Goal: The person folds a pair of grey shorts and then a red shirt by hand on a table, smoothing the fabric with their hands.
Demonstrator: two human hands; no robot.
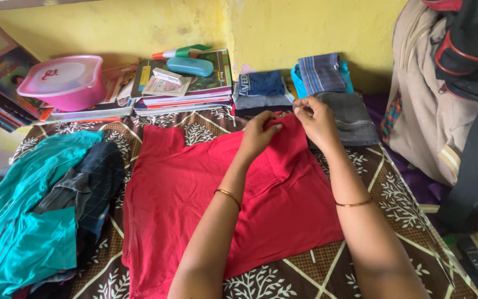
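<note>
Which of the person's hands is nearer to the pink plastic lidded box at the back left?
Left. The left hand pinches the red cloth garment nearer the pink plastic lidded box; the right hand grips the same edge, farther right.

A small flat white cardboard packet (166, 76) with red print lies tilted on the stacked books (beside a turquoise case).
</note>
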